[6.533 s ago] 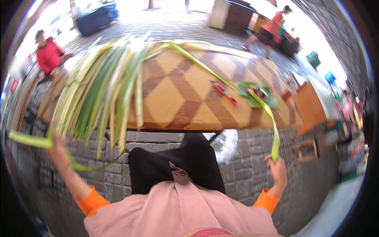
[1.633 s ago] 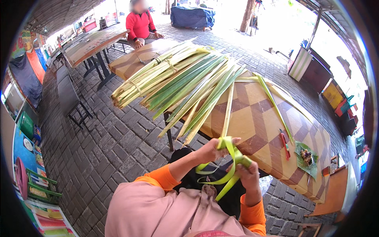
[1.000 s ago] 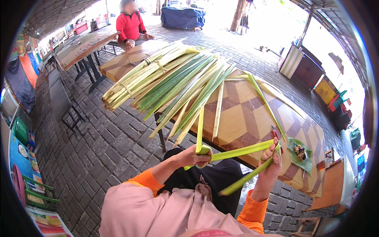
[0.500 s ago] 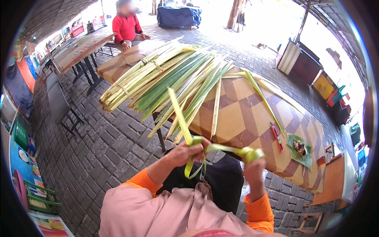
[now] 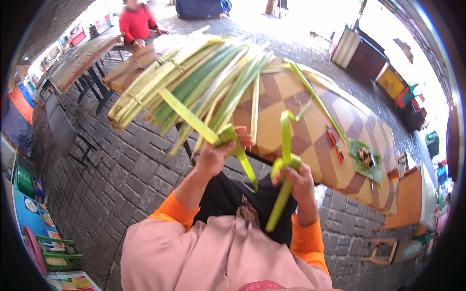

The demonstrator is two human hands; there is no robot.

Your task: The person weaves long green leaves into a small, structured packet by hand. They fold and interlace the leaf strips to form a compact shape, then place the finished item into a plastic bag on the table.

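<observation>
My left hand grips a yellow-green palm-leaf strip folded into a small loop at the fingers. One end slants up to the far left and another hangs down to the right. To its right, my right hand is closed on a second folded palm-leaf strip, wound round near the fingertips. One length of it rises and bends at the top, while a cut end points down toward my lap. Both hands are apart, above my dark-clothed lap, short of the table edge. Beyond them lies a heap of palm leaves, partly tied in bundles.
The patterned table holds a red cutter knife, a long leaf strip and food on a green leaf. A person in red sits at the far left. A dark bench stands on the paving at left.
My hands have drawn apart, and the strip that ran between them no longer joins them. The right-hand piece now stands upright with its tail downward. The whole view has shifted slightly.
</observation>
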